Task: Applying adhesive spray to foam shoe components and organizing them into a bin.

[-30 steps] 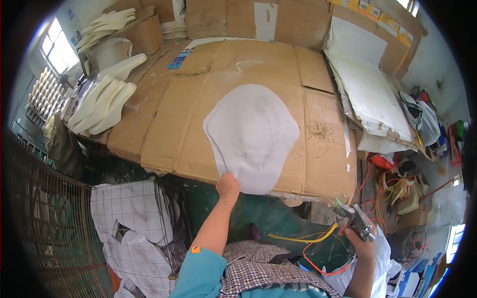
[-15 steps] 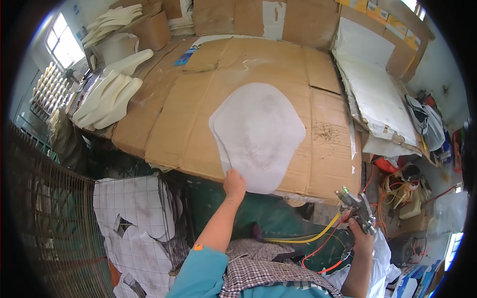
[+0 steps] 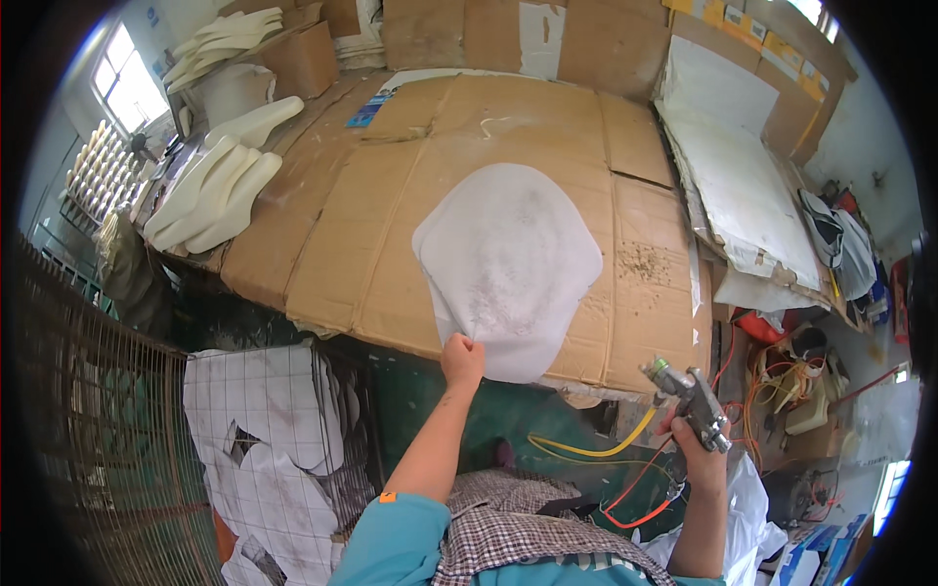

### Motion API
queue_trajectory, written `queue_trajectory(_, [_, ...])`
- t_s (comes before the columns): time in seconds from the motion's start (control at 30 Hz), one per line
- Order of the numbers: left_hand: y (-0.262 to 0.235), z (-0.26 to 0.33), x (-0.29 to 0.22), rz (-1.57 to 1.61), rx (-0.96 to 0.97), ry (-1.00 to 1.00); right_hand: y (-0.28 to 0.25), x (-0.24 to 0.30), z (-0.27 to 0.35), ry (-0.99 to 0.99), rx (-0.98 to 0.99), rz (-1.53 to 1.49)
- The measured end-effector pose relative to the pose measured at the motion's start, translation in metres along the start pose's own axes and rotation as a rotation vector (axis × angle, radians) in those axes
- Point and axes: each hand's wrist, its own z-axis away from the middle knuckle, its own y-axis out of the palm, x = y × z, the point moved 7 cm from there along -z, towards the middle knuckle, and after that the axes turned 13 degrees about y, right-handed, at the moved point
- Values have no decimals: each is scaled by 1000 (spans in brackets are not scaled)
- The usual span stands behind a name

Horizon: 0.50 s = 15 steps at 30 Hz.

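A whitish-grey sheet (image 3: pixel 518 264), cut in a rounded shield shape with dark speckles, lies on a cardboard-covered table (image 3: pixel 381 244). At its near left edge my left hand (image 3: pixel 462 361) is closed in a pinch on the sheet, and creases run up from the fingers. Whether a second sheet lies beneath cannot be made out. My right hand (image 3: pixel 696 441) is wrapped round a metal spray gun (image 3: pixel 692 402), held off the table's near right corner. A yellow hose (image 3: pixel 611 449) and an orange hose (image 3: pixel 645 516) hang by the gun.
Several cream-coloured curved foam pieces (image 3: pixel 210 200) lie at the table's left end. A wire cage (image 3: pixel 264 430) with more cut sheets stands at the lower left. To the right are a white-covered bench (image 3: pixel 733 166) and tangled hoses (image 3: pixel 782 376). Cardboard panels (image 3: pixel 479 39) line the back.
My left hand now lifts and creases the sheet's near left edge. The spray gun in my right hand has shifted slightly left and tilted.
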Motion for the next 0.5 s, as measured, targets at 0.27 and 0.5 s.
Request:
queue_trajectory(0.27, [55,39,37,1012,-23,-591,-8,5,9,1,4,-97])
queue_trajectory(0.5, [14,23,-17,1393,-29,-516,-16,3,11,-50,-80,-121])
